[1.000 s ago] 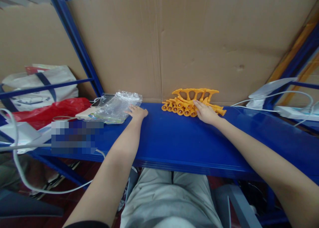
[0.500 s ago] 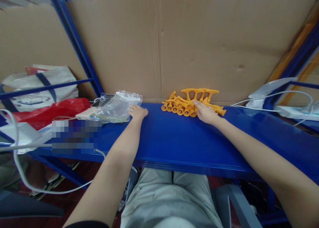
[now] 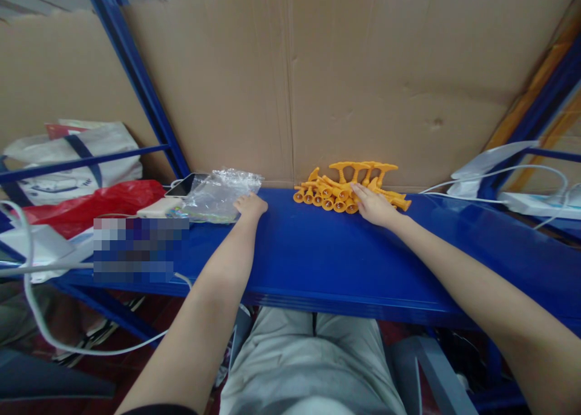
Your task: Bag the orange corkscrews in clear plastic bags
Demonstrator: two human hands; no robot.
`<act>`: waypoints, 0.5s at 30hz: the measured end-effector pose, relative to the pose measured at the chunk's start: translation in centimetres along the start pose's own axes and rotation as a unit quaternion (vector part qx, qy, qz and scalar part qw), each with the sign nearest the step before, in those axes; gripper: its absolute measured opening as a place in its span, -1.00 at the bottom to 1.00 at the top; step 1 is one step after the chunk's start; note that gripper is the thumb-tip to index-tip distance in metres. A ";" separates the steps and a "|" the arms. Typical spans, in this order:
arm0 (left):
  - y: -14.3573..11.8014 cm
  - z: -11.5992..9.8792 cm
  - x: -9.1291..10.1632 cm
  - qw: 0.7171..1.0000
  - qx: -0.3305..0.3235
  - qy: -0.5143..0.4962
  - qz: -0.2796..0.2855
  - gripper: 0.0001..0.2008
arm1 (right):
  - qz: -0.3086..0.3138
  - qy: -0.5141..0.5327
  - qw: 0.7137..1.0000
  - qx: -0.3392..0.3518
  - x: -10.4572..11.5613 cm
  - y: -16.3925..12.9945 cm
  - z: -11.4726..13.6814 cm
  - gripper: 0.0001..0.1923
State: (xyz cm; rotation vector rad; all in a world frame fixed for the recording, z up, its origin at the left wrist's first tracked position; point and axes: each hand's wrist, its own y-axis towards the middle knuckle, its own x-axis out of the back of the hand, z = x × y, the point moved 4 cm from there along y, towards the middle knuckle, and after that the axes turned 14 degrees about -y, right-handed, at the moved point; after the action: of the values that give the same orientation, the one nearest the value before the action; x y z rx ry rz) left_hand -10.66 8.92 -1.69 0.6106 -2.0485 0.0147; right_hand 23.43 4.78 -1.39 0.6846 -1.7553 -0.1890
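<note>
My left hand (image 3: pixel 251 205) is at the right edge of a crumpled clear plastic bag (image 3: pixel 213 197), its fingers closed on the film; the fingertips are partly hidden. To the right, my right hand (image 3: pixel 374 204) lies over a heap of yellow-orange plastic pieces (image 3: pixel 327 192) with its fingers stretched out, touching them. These pieces have T-shaped handles and round flared ends with something shiny inside; I cannot tell their exact kind. Several ends face me in a stacked row, and handles stick up against the cardboard behind.
Left of the bag lie a dark phone-like slab (image 3: pixel 181 185), a white block (image 3: pixel 158 209), a red plastic bag (image 3: pixel 104 203) and white cables. A cloth tote (image 3: pixel 77 167) stands beyond the blue post. Cardboard (image 3: pixel 354 76) backs the blue table (image 3: pixel 308 251). A white power strip (image 3: pixel 535 202) sits right.
The clear bag has shifted slightly to the right, uncovering more of the dark slab and the white block. My left hand has moved a little. My right hand stays on the yellow-orange pieces.
</note>
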 end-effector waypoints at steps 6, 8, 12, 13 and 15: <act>0.1 0.3 0.3 0.999 -0.010 -0.002 -0.043 -0.45 | 0.024 -0.013 1.000 -0.014 0.3 0.0 0.1 -0.36; 0.3 0.4 0.4 0.998 -0.002 -0.007 -0.055 -0.50 | 0.027 -0.012 0.999 -0.013 0.4 0.0 0.2 -0.35; 0.4 0.4 1.0 0.995 0.001 -0.045 -0.085 -0.51 | 0.031 -0.005 0.999 -0.012 0.7 0.0 0.4 -0.36; 0.4 0.4 1.2 0.994 0.004 -0.057 -0.092 -0.51 | 0.033 -0.004 0.999 -0.013 0.7 0.0 0.4 -0.36; 0.4 0.4 1.5 0.991 0.010 -0.082 -0.101 -0.51 | 0.037 -0.005 0.999 -0.014 0.8 0.0 0.5 -0.36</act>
State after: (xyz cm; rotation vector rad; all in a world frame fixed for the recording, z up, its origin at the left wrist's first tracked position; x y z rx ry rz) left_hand -11.71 8.53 -0.59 0.8547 -2.1369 -0.1377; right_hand 22.89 4.23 -0.90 0.5991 -1.7801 -0.1662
